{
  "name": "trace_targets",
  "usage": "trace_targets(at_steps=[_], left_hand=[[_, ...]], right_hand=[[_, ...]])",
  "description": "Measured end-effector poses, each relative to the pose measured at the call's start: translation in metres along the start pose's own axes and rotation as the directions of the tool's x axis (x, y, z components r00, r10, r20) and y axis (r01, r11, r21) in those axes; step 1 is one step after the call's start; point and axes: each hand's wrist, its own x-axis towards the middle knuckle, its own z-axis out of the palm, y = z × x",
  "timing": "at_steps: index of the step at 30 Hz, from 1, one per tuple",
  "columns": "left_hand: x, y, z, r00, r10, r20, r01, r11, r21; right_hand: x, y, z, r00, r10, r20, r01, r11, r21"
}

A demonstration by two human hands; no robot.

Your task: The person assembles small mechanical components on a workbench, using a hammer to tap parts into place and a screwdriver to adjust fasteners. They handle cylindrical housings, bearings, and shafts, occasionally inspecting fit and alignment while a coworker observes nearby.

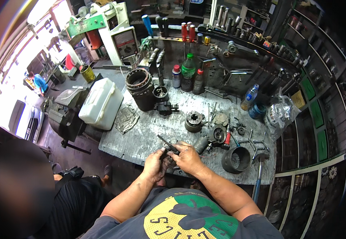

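Note:
Near the table's front edge, my left hand (154, 165) and my right hand (188, 157) meet in front of my chest. The right fingers are wrapped round a slim dark rod-shaped tool (167, 143) that points up to the left. My left fingers are closed just beside it on something small, mostly hidden. Right of my hands lies a grey cylindrical part (200, 145). Farther off stands a dark round slotted metal part (195, 121), with an open round housing (219, 134) and a red-handled tool (227, 137) to its right.
The worktable (117, 145) holds a large dark cylinder (144, 99), a white plastic case (101, 103), a metal ring (235, 160), a blue-handled hammer (258, 181) and several bottles. A bench vise (64, 115) stands left. Another person (71, 199) is at the lower left.

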Motion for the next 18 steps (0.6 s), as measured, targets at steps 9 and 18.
trace_targets(at_steps=[9,18], left_hand=[[0.151,0.050,0.038,0.924,0.065,0.376,-0.335,-0.336,0.880],[0.190,0.038,0.025,0.951,-0.091,0.296,-0.309,-0.324,0.894]], right_hand=[[-0.065,0.030,-0.071,0.930,0.254,-0.267,-0.270,0.963,-0.022],[-0.174,0.076,-0.054,0.801,0.477,-0.362,-0.538,0.838,-0.085]])
